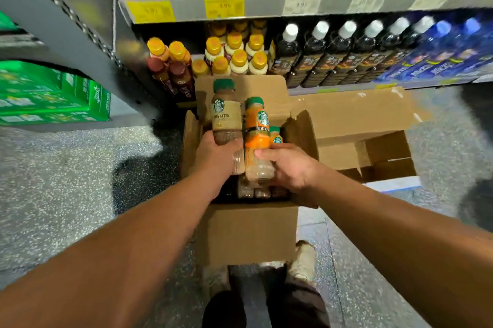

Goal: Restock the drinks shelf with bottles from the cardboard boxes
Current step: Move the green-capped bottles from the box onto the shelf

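Note:
An open cardboard box (248, 231) stands on the floor below the drinks shelf (266, 11). My left hand (216, 157) grips a tan-labelled coffee bottle (226, 114) with a green cap, lifted above the box. Beside it, my right hand (290, 167) grips an orange-labelled bottle (257, 127), also green-capped. A second orange-labelled bottle (276, 135) peeks out behind my right hand. More bottles (256, 191) lie low in the box under my hands, mostly hidden.
A second open cardboard box (373, 141) sits to the right. Yellow-capped bottles (237, 55) and dark white-capped bottles (333, 53) fill the lower shelf. Green cartons (50, 93) are stacked at the left. My shoe (302, 261) is beside the front box.

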{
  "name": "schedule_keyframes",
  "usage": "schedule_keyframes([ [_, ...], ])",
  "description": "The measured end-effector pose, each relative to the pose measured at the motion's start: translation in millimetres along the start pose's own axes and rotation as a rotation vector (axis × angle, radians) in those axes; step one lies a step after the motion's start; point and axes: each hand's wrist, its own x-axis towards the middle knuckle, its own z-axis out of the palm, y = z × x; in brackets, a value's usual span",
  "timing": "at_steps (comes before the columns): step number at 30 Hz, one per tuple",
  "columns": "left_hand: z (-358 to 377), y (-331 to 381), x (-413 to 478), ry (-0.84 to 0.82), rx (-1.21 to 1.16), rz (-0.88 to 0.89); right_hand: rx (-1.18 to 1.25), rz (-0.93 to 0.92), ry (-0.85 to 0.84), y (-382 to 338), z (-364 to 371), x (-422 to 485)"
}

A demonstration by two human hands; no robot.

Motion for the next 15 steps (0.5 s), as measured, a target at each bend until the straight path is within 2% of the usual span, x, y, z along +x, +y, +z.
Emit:
schedule_keyframes([
  [8,9.2,101.2,-57.2,-0.042,-0.007,0.217,0.045,-0.214,-0.030,-81.4,-13.4,-88.3],
  [15,15.4,172.9,-101.2,-0.071,-0.027,0.356,0.066,-0.429,0.060,-131.0,-17.5,-159.5],
])
